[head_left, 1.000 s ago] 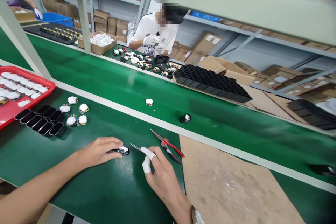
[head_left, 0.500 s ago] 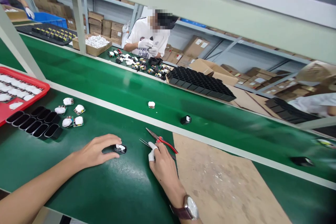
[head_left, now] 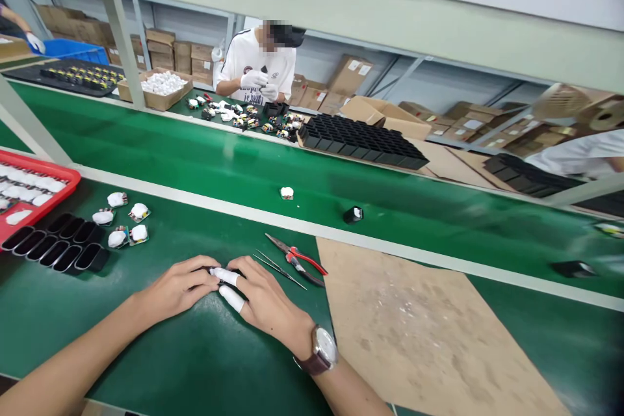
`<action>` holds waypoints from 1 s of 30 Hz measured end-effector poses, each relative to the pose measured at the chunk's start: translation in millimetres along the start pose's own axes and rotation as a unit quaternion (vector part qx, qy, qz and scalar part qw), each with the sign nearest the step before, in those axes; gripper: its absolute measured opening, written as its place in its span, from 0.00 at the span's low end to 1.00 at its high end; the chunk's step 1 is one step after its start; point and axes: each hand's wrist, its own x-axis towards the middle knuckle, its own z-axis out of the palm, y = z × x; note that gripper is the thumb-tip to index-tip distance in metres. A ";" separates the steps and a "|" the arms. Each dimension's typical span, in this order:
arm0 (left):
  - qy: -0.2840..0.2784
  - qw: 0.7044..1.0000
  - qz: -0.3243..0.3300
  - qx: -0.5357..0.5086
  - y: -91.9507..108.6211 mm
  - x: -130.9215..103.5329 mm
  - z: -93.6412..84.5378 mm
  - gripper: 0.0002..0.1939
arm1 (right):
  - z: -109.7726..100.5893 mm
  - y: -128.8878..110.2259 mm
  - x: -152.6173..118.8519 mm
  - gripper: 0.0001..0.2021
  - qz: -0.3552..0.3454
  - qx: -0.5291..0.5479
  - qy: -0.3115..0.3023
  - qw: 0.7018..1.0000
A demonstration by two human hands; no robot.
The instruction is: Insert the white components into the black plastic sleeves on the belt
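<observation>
Both hands meet at a small black oval case (head_left: 221,282) on the green bench, and their fingers cover most of it. My left hand (head_left: 181,285) pinches the case from the left with thumb and fingers. From the right, my right hand (head_left: 266,296), with white finger cots on two fingers and a watch at the wrist, closes on the same case. Just beyond the right hand lie metal tweezers (head_left: 280,269) and red-handled pliers (head_left: 298,260). Several white-topped circuit boards (head_left: 139,211) and a block of hollow black cases (head_left: 54,244) are off to the left.
A red tray (head_left: 71,183) of white-topped boards stands at far left. A cardboard sheet (head_left: 429,331) covers the bench at right. Beyond the pale rail, a green conveyor belt (head_left: 195,153) carries a board and black cases. Across it, a co-worker (head_left: 258,65) in white gloves handles a part.
My right hand has let go of the tweezers, which now lie beside the pliers, and has moved left onto the black case. My left hand stays at the case. Parts on the belt have shifted right.
</observation>
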 end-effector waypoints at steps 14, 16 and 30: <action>0.195 0.938 -0.279 -0.070 -21.6 50.3 -26.0 0.25 | 19.1 23.5 -26.9 0.20 -0.022 -0.144 0.063 0.987; 0.197 0.943 -0.268 -0.013 -37.0 78.3 -42.4 0.25 | 16.5 30.5 -27.5 0.21 0.028 -0.210 0.078 0.974; 0.146 0.911 -0.297 0.247 -63.6 140.3 -98.6 0.29 | -3.9 54.7 -34.7 0.15 0.183 -0.260 0.118 0.941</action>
